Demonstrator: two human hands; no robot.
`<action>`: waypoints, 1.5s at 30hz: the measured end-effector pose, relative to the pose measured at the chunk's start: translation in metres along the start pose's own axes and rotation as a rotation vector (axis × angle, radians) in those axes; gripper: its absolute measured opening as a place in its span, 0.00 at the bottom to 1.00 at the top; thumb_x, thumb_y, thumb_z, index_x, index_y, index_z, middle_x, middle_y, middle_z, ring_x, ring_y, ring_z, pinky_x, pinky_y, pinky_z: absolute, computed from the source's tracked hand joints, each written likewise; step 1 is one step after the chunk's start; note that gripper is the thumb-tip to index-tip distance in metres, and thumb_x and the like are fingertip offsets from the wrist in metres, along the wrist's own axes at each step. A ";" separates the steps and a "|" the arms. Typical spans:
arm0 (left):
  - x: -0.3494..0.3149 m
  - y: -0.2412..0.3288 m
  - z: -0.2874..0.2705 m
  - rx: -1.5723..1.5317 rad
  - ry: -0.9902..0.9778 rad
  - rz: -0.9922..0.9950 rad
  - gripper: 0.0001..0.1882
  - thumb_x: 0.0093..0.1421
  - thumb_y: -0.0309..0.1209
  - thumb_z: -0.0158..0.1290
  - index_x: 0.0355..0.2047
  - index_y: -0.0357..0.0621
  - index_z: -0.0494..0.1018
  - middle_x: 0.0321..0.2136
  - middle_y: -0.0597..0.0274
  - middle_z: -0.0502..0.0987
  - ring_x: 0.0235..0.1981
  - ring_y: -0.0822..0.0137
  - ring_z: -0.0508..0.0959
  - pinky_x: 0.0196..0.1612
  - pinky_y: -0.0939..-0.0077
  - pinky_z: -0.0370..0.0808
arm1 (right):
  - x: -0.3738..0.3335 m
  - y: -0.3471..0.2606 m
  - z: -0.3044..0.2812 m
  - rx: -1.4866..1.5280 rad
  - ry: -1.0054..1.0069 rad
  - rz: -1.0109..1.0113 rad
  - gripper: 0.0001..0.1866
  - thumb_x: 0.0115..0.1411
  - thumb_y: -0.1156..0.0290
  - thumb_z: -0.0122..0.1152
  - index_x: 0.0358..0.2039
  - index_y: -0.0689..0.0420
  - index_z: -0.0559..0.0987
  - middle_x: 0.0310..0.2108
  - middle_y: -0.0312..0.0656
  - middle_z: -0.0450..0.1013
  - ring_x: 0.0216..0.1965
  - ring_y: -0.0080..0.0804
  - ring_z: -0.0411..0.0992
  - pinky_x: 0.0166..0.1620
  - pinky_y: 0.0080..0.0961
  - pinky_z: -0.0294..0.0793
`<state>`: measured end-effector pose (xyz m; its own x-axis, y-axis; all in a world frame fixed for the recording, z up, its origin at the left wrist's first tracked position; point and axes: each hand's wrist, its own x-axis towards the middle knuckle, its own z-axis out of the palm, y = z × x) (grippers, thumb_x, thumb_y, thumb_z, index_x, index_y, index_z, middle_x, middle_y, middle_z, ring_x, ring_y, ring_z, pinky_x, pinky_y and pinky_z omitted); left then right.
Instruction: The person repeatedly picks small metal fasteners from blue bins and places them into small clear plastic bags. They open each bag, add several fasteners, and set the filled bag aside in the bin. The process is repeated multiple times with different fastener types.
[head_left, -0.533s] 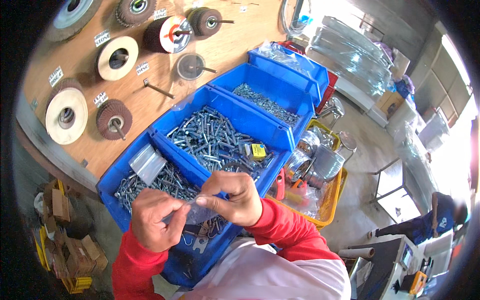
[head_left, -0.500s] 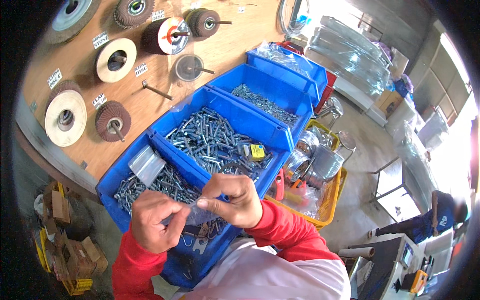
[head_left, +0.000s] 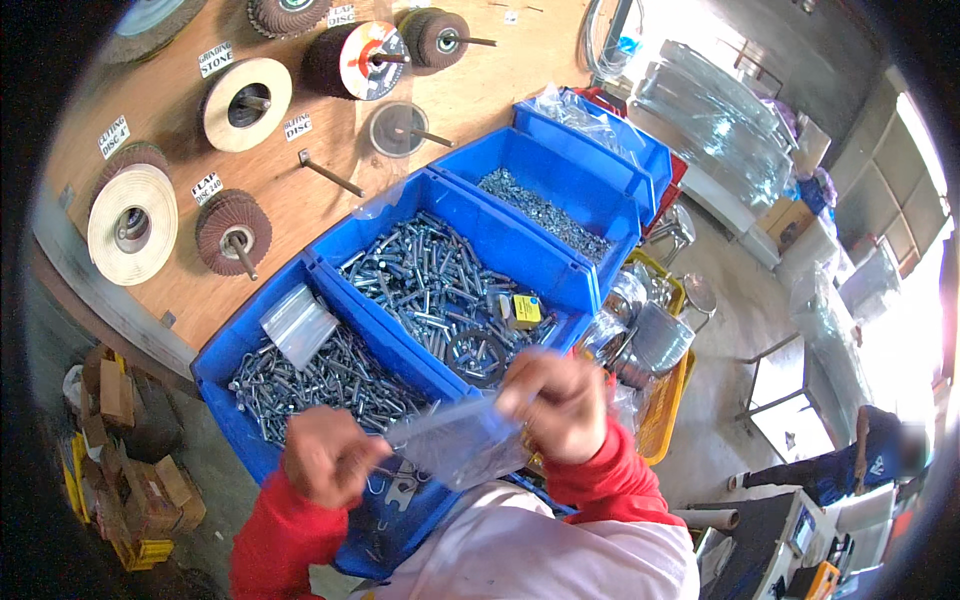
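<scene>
Bag (head_left: 455, 447) of clear plastic spans near bolt-filled blue bin (head_left: 240, 328); left hand (head_left: 328, 455) and right hand (head_left: 557, 405) pinch opposite ends, fingertips blurred but apparently closed. Even, gentle pull best avoids tearing.

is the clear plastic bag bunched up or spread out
Spread out: the clear plastic bag spans the gap between the left hand and right hand.

Wide fisheye view from the head, facing down, left hand (head_left: 333, 455) and right hand (head_left: 562, 405) near, floor (head_left: 718, 385) farther off
</scene>
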<state>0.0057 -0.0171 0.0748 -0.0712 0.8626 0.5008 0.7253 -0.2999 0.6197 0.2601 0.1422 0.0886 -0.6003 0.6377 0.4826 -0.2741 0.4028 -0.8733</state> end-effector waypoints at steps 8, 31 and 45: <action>0.035 -0.158 0.005 0.836 -0.269 -0.578 0.24 0.56 0.46 0.65 0.47 0.44 0.80 0.45 0.49 0.79 0.47 0.50 0.81 0.49 0.53 0.79 | 0.225 -0.008 -0.205 -0.687 0.427 -0.299 0.14 0.60 0.64 0.70 0.26 0.63 0.82 0.20 0.37 0.77 0.22 0.23 0.72 0.28 0.24 0.70; 0.031 -0.046 0.015 0.045 -0.018 -0.187 0.24 0.69 0.41 0.54 0.21 0.36 0.73 0.17 0.41 0.73 0.16 0.47 0.70 0.23 0.58 0.65 | 0.030 0.061 0.066 -0.543 -0.205 -0.312 0.60 0.38 0.49 0.85 0.66 0.68 0.64 0.64 0.62 0.64 0.63 0.59 0.65 0.64 0.48 0.64; -0.073 -0.081 -0.013 -0.715 -0.007 -0.559 0.14 0.68 0.39 0.55 0.33 0.42 0.71 0.20 0.67 0.73 0.17 0.74 0.71 0.18 0.80 0.68 | 0.005 0.061 0.078 -0.286 -0.026 0.010 0.12 0.61 0.64 0.63 0.29 0.59 0.81 0.24 0.55 0.75 0.29 0.58 0.76 0.33 0.50 0.73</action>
<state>-0.0571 -0.0612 -0.0038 -0.2793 0.9601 0.0124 -0.0115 -0.0163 0.9998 0.1820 0.1188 0.0329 -0.6217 0.6272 0.4691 -0.0473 0.5678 -0.8218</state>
